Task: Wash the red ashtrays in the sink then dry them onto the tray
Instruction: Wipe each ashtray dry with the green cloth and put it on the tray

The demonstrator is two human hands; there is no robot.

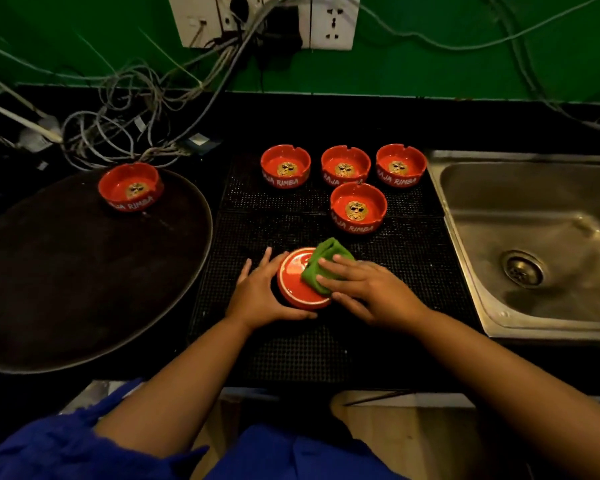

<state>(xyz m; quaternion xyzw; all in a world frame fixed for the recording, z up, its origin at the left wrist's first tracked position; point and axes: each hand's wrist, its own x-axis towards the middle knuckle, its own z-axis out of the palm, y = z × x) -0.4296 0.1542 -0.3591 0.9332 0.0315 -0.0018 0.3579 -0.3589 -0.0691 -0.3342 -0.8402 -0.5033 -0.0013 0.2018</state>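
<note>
A red ashtray (296, 278) lies upside down on the black mat (291, 355) in front of me. My left hand (257, 292) grips its left side, fingers curled round the rim. My right hand (364, 289) presses a folded green cloth (321, 263) onto the ashtray's base with straight fingers. Several more red ashtrays stand upright on the mat behind, one (358, 206) closest and three in a row (345, 165). Another red ashtray (130, 186) stands at the back of the round dark tray (66, 306) on the left.
A steel sink (534, 244) with its drain (523, 269) lies at the right. Tangled cables (118, 126) sprawl over the counter behind the tray, below wall sockets (267, 19) on the green wall.
</note>
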